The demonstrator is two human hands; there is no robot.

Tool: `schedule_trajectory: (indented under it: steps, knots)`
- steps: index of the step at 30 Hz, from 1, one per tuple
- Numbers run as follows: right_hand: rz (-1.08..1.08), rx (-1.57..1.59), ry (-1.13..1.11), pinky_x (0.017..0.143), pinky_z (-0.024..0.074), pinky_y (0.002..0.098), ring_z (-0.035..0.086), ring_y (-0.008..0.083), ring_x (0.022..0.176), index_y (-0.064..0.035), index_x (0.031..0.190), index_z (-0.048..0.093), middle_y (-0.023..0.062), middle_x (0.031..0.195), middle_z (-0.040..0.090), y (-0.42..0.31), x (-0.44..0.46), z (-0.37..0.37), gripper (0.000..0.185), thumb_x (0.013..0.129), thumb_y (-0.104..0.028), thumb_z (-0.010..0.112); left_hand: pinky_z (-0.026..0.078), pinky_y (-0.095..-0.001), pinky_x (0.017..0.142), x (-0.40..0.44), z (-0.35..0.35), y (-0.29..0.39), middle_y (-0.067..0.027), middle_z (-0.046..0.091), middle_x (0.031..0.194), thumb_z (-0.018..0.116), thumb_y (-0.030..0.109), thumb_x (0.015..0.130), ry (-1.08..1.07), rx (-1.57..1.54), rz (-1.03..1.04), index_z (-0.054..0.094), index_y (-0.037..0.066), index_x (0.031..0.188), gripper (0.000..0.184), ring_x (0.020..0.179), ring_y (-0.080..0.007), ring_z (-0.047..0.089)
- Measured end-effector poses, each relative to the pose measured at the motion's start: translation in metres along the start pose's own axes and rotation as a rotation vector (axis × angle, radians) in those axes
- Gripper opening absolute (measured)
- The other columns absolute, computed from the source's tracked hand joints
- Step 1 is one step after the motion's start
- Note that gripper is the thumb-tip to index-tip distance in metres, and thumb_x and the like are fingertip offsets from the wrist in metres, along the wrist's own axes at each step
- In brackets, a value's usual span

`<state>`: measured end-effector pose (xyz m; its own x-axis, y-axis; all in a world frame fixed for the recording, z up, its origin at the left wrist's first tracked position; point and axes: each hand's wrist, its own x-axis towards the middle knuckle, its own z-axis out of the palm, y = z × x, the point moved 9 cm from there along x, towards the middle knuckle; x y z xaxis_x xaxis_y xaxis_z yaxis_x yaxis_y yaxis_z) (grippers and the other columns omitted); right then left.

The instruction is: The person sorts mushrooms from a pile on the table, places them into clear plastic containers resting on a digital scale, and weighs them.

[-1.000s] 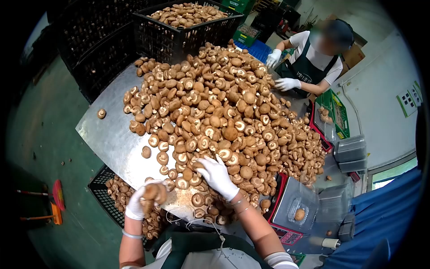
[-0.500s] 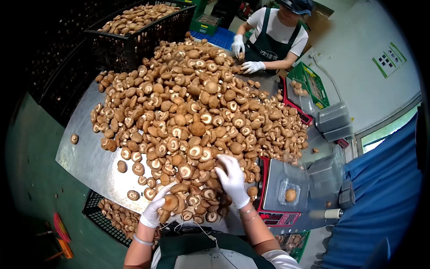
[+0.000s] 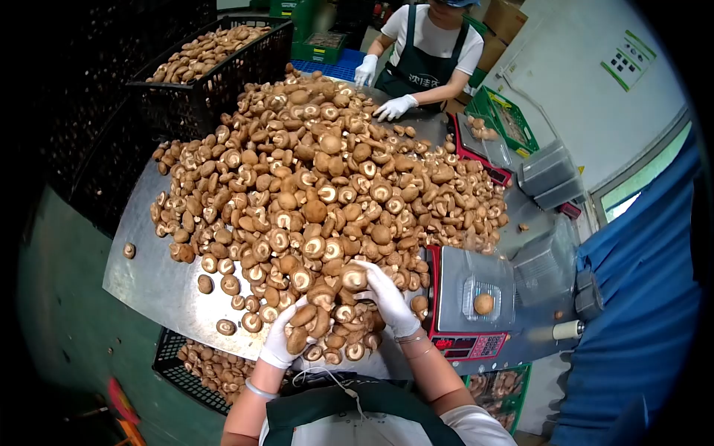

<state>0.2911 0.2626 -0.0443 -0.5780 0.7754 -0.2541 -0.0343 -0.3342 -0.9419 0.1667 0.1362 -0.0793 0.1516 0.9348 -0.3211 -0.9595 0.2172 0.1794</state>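
Where the pile of mushrooms reaches the near edge of the metal surface, two gloved hands work close together.

Item, left hand: wrapped about a small cluster of mushrooms, with caps showing above the fingers. Handling note: cradle rather than squeeze, since caps would likely bruise or split; take no more than the palm can carry.

Item, right hand: closed on a single pale-gilled mushroom, fingers over the top, thumb below. Handling note: best lifted by the cap's rim, gills turned to view for checking, fingertips off the soft underside.

Item, pose: forearms rising from the lower edge and converging, left leaning rightward, right leaning leftward; wrists low, hands facing each other with mushrooms between. Advisable: elbows tucked, right wrist clear of the scale so that nothing leans on it.

Item, right of the right hand: that scale, bearing a clear tray with one mushroom inside.

Item, below the left side: black crate, mushrooms within.
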Motion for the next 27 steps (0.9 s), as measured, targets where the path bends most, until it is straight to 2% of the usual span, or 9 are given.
schedule_trajectory:
  steps: [1,4,8,11,13,15,20,25,27]
  knots:
    - [-0.007,0.011,0.010,0.081,0.0501,0.0294,0.051,0.0152,0.113,-0.0082,0.134,0.044,0.0070,0.131,0.048,0.003,-0.003,0.004,0.037,0.102,-0.025,0.036,0.048,-0.0266,0.066,-0.002,0.004,-0.003,-0.0081,0.053,0.123,0.045,0.036,0.094,0.061,0.066,-0.009,0.036,0.006,0.139,0.055,0.098,-0.0176,0.055]
    - [-0.175,-0.325,-0.165,0.107,0.0302,0.0322,0.042,0.0219,0.127,-0.0069,0.140,0.038,0.0108,0.139,0.044,-0.006,-0.020,0.036,0.048,0.095,-0.019,0.051,0.048,-0.0319,0.090,0.001,0.014,-0.011,-0.0116,0.052,0.127,0.046,0.031,0.094,-0.003,0.238,0.014,0.039,0.003,0.138,0.052,0.110,-0.0211,0.055]
    - [-0.227,-0.301,0.070,0.102,0.0349,0.0309,0.047,0.0182,0.120,-0.0055,0.126,0.051,0.0097,0.125,0.054,-0.010,-0.047,0.002,0.040,0.089,-0.017,0.061,0.046,-0.0331,0.095,0.010,0.037,-0.042,-0.0118,0.052,0.127,0.049,0.032,0.092,-0.095,0.462,-0.012,0.041,0.002,0.135,0.053,0.113,-0.0218,0.054]
    - [-0.151,-0.134,0.222,0.093,0.0397,0.0253,0.049,0.0085,0.106,-0.0074,0.126,0.051,0.0025,0.117,0.054,-0.020,-0.087,-0.034,0.035,0.092,-0.018,0.057,0.050,-0.0284,0.084,0.018,0.056,-0.069,-0.0101,0.056,0.119,0.052,0.035,0.091,-0.180,0.640,-0.077,0.045,0.002,0.131,0.052,0.105,-0.0188,0.057]
    - [-0.152,0.157,0.280,0.091,0.0406,0.0241,0.050,0.0070,0.101,-0.0051,0.127,0.049,0.0023,0.116,0.052,-0.028,-0.116,-0.058,0.034,0.095,-0.016,0.053,0.047,-0.0293,0.088,0.028,0.070,-0.082,-0.0107,0.056,0.119,0.050,0.033,0.091,-0.160,0.772,-0.027,0.048,0.001,0.128,0.049,0.106,-0.0192,0.057]
    - [-0.311,0.112,0.385,0.090,0.0421,0.0242,0.052,0.0082,0.099,-0.0030,0.125,0.049,0.0036,0.114,0.053,-0.048,-0.150,-0.092,0.033,0.095,-0.014,0.051,0.040,-0.0322,0.099,0.041,0.092,-0.096,-0.0117,0.056,0.120,0.047,0.028,0.093,-0.202,0.812,0.024,0.052,0.001,0.123,0.041,0.111,-0.0205,0.054]
    - [-0.400,-0.210,0.714,0.090,0.0447,0.0261,0.055,0.0139,0.102,-0.0019,0.125,0.048,0.0074,0.112,0.055,-0.102,-0.225,-0.187,0.035,0.091,-0.010,0.055,0.042,-0.0291,0.094,0.084,0.166,-0.147,-0.0089,0.057,0.116,0.053,0.018,0.093,-0.232,0.977,0.156,0.054,0.003,0.121,0.032,0.106,-0.0171,0.055]
    - [-0.501,-0.440,0.786,0.091,0.0451,0.0277,0.056,0.0176,0.105,-0.0034,0.123,0.053,0.0094,0.118,0.052,-0.114,-0.235,-0.277,0.037,0.087,-0.009,0.062,0.039,-0.0351,0.100,0.142,0.225,-0.208,-0.0137,0.053,0.122,0.057,0.024,0.089,-0.353,1.308,0.704,0.054,0.003,0.120,0.038,0.115,-0.0248,0.051]
    - [-0.471,-0.420,0.762,0.095,0.0429,0.0316,0.055,0.0231,0.110,-0.0030,0.123,0.053,0.0139,0.124,0.051,-0.107,-0.230,-0.294,0.041,0.085,-0.009,0.063,0.034,-0.0391,0.105,0.151,0.242,-0.236,-0.0179,0.049,0.129,0.057,0.025,0.088,-0.416,1.453,0.822,0.053,0.003,0.121,0.040,0.124,-0.0343,0.044]
